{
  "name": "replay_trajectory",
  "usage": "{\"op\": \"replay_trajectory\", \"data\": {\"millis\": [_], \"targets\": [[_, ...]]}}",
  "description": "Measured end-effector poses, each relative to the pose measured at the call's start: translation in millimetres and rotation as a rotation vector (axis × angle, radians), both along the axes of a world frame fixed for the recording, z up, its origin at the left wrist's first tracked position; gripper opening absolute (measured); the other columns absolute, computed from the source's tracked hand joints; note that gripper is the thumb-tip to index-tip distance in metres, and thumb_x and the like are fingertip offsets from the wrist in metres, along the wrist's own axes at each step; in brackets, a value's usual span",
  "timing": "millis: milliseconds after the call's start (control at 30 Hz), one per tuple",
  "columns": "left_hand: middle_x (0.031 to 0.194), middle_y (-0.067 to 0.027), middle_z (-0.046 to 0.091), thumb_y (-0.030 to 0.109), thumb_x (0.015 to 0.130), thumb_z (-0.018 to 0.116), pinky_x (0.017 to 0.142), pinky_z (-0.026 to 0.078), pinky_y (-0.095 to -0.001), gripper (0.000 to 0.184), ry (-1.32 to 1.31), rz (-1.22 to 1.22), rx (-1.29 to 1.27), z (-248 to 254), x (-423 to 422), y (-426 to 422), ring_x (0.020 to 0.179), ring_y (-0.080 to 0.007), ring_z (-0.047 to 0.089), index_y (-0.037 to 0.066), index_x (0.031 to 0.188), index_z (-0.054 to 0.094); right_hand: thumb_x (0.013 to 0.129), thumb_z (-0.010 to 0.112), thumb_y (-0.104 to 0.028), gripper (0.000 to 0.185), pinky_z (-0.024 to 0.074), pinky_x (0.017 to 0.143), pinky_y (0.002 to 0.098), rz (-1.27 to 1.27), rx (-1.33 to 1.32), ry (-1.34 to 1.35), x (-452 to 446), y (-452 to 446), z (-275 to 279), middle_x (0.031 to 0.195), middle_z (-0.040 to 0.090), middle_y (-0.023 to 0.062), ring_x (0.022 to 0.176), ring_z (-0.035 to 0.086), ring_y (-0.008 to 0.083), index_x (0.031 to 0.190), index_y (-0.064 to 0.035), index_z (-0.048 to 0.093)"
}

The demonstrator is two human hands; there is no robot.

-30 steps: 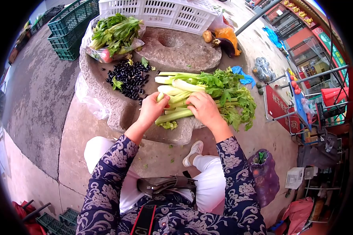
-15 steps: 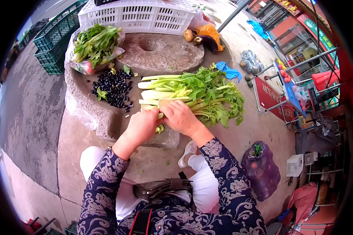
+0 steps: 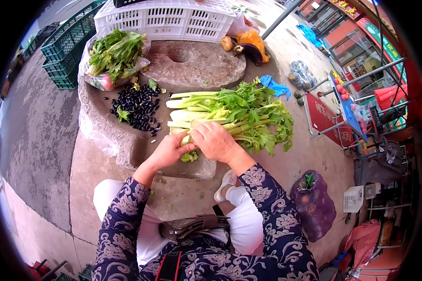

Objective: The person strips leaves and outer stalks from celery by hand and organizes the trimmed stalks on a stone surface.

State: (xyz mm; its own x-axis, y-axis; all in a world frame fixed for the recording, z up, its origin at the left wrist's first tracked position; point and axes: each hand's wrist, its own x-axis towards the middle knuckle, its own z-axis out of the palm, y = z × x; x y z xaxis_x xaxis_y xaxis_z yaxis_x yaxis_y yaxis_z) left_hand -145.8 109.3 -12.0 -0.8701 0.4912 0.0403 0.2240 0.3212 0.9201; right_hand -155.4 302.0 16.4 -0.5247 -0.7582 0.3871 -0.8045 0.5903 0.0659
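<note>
A pile of celery [image 3: 239, 112] lies on the stone slab, pale stalk ends to the left and leaves to the right. At its near left corner my left hand [image 3: 169, 151] is closed on a celery stalk [image 3: 186, 139]. Close beside it, my right hand [image 3: 214, 142] has its fingers bent round the same stalk, with the fingertips partly hidden. Left of the celery is a heap of shiny black beans [image 3: 136, 107] with a few leaf scraps. A small celery leaf [image 3: 189, 157] lies just below my hands.
Behind are a round stone [image 3: 197, 68], a white plastic crate [image 3: 169, 21], bagged greens [image 3: 117, 56], an eggplant [image 3: 251, 52] and a blue glove or bag [image 3: 274, 85]. Green crates [image 3: 63, 51] stand at the left. A purple net sack [image 3: 314, 206] is on the ground at the right.
Both hands have come together at the near left end of the celery, where they had been apart. The camera view has shifted, and the scene sits further left in the frame.
</note>
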Motion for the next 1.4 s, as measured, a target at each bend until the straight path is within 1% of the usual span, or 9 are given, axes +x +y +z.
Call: {"op": "replay_trajectory", "data": {"millis": [300,467,767,933,1067,1133,1233,1300,1400], "targets": [[0.068,0.0043,0.041,0.021,0.096,0.050,0.055,0.031,-0.0228,0.011,-0.493,-0.024,1.193,2.9,0.6,7.2,0.058,-0.0072,0.032,0.010,0.098,0.051,0.086,0.056,-0.011,0.013,0.0456,0.067,0.0378,-0.127,-0.687,-0.135,-5.9,-4.7,12.5,0.085,0.056,0.0132,0.076,0.057,0.0318,0.096,-0.0042,0.051],[0.088,-0.0001,0.051,0.018,0.095,0.053,0.067,0.045,-0.0268,0.021,-0.543,0.171,1.219,5.0,-16.1,-18.0,0.076,-0.0101,0.049,0.008,0.113,0.054,0.093,0.056,-0.026,0.021,0.0444,0.084,0.0310,0.178,-1.532,-0.840,-24.8,20.9,71.8,0.091,0.056,0.0035,0.082,0.053,0.0152,0.105,-0.0093,0.052],[0.097,-0.0019,0.055,0.015,0.093,0.055,0.069,0.047,-0.0271,0.034,-0.634,0.206,1.162,7.1,-13.6,-27.5,0.081,-0.0103,0.053,0.008,0.125,0.050,0.073,0.054,-0.073,0.090,0.0314,0.059,0.0282,0.527,-1.640,-1.247,-21.7,14.2,109.3,0.078,0.039,0.0003,0.068,0.037,0.0138,0.129,-0.0038,0.046],[0.086,0.0002,0.055,0.012,0.089,0.058,0.062,0.044,-0.0227,0.039,-0.425,0.365,0.778,4.6,-38.7,-51.4,0.069,-0.0074,0.051,0.003,0.125,0.048,0.080,0.058,-0.056,0.070,0.0319,0.059,0.0279,0.591,-1.591,-1.247,-22.3,6.2,106.4,0.074,0.041,0.0003,0.065,0.038,0.0134,0.126,-0.0044,0.049],[0.114,-0.0197,0.055,0.038,0.078,0.072,0.087,0.044,-0.0368,0.082,0.450,0.771,-0.165,-20.9,-92.9,-84.6,0.103,-0.0311,0.056,-0.005,0.135,0.033,0.081,0.056,-0.037,0.052,0.0340,0.060,0.0293,0.551,-1.677,-1.189,-22.9,-0.3,104.1,0.074,0.042,0.0015,0.066,0.040,0.0146,0.120,-0.0039,0.050],[0.134,-0.0253,0.040,0.045,0.071,0.073,0.102,0.030,-0.0487,0.094,0.412,0.891,-0.700,-16.8,-85.5,-91.5,0.125,-0.0404,0.036,-0.004,0.138,0.028,0.081,0.056,-0.033,0.046,0.0348,0.063,0.0301,0.529,-1.725,-1.175,-23.9,-1.6,104.1,0.076,0.043,0.0023,0.068,0.041,0.0154,0.115,-0.0038,0.052],[0.120,-0.0185,0.056,0.028,0.080,0.068,0.094,0.040,-0.0423,0.051,0.726,0.706,-0.297,3.3,-80.6,-82.1,0.110,-0.0354,0.052,0.003,0.122,0.053,0.081,0.055,-0.031,0.042,0.0351,0.065,0.0303,0.488,-1.769,-1.154,-26.5,-1.1,99.3,0.078,0.044,0.0030,0.071,0.041,0.0161,0.112,-0.0039,0.052],[0.106,-0.0078,0.065,0.017,0.094,0.053,0.089,0.045,-0.0285,0.029,0.114,0.332,0.325,35.4,-59.2,-62.4,0.099,-0.0170,0.060,0.001,0.118,0.059,0.082,0.054,-0.031,0.039,0.0356,0.065,0.0306,0.474,-1.810,-1.161,-32.1,-2.7,94.2,0.078,0.044,0.0030,0.071,0.041,0.0164,0.110,-0.0044,0.053],[0.107,-0.0035,0.063,0.032,0.098,0.047,0.090,0.043,-0.0257,0.040,-0.174,-0.048,0.532,37.2,-43.1,-53.6,0.098,-0.0103,0.057,0.002,0.122,0.057,0.083,0.053,-0.030,0.037,0.0364,0.065,0.0308,0.460,-1.845,-1.170,-36.7,-10.8,86.5,0.079,0.044,0.0031,0.071,0.042,0.0162,0.110,-0.0042,0.052]]}}
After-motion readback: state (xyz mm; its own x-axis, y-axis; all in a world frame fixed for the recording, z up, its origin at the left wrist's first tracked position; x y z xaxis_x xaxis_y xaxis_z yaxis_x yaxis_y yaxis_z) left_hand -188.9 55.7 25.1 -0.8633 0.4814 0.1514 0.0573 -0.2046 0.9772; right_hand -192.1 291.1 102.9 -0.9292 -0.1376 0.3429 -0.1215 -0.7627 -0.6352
